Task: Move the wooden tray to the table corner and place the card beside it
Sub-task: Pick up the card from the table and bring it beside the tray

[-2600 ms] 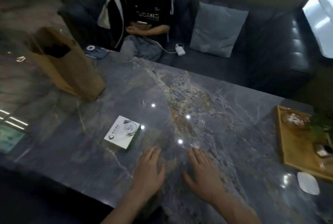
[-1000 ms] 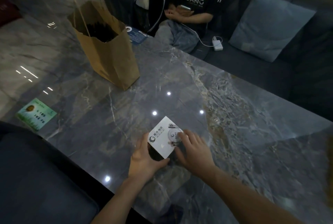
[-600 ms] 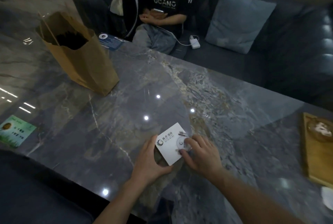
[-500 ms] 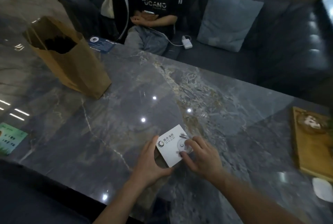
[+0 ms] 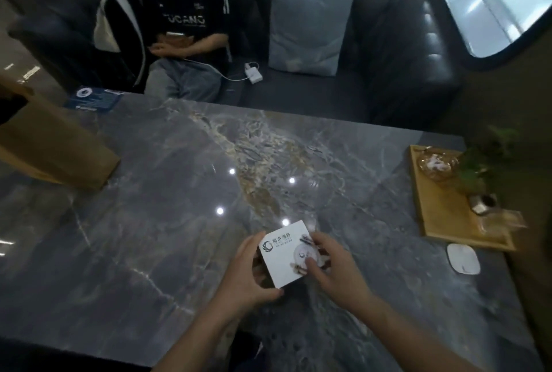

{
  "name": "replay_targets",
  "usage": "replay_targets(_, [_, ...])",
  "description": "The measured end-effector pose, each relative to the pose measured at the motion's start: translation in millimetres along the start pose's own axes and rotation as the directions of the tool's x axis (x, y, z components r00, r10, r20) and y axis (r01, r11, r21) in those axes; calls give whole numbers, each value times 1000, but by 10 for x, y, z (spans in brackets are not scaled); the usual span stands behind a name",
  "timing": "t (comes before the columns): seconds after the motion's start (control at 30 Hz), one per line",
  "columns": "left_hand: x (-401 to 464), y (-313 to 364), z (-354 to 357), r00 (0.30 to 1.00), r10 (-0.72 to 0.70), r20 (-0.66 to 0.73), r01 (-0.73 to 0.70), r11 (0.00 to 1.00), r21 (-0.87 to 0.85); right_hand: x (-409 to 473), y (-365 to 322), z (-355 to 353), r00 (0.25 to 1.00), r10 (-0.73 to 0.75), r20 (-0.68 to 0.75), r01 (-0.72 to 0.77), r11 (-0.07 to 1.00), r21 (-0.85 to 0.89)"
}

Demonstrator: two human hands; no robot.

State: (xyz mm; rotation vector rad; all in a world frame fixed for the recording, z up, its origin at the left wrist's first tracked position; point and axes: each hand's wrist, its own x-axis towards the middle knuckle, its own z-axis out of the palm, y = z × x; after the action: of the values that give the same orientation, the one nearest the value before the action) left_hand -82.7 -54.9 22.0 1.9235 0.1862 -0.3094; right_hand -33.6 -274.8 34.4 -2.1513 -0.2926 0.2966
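Observation:
Both my hands hold a small white box [image 5: 283, 255] with a logo and a round picture on top, lifted just above the marble table [image 5: 179, 222] near its front edge. My left hand [image 5: 248, 276] grips its left side and underside. My right hand [image 5: 331, 267] holds its right side, thumb on the top face. The wooden tray [image 5: 442, 216] lies at the table's right edge, carrying a glass dish [image 5: 436, 164], a small potted plant [image 5: 481, 162] and a clear glass piece. No separate card can be made out.
A brown paper bag [image 5: 50, 147] stands at the far left. A blue leaflet [image 5: 94, 99] lies at the table's back edge. A white rounded coaster [image 5: 463, 258] sits just in front of the tray. A person sits on the dark sofa behind, beside a grey cushion [image 5: 307, 30].
My hands left the tabletop, took hold of the white box and lifted it. The box has since shifted slightly right, and the view has swung right so the tray shows fully.

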Motion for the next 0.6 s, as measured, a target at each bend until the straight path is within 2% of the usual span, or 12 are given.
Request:
replay_targets(0.07, [19, 31, 108, 999, 1, 37, 0, 1000, -27, -73, 46, -124, 994, 102, 26, -105, 985, 134])
replay_targets(0.27, [47, 262, 397, 989, -30, 145, 43, 995, -89, -206, 353, -442, 949, 303, 90, -315, 878, 361])
replay_targets(0.4, [49, 491, 579, 965, -45, 258, 85, 986, -145, -270, 544, -671, 906, 391, 160, -418, 781, 463])
replay_targets(0.6, [75, 734, 853, 929, -75, 363, 131, 983, -130, -506, 767, -997, 860, 434, 269, -501, 616, 608])
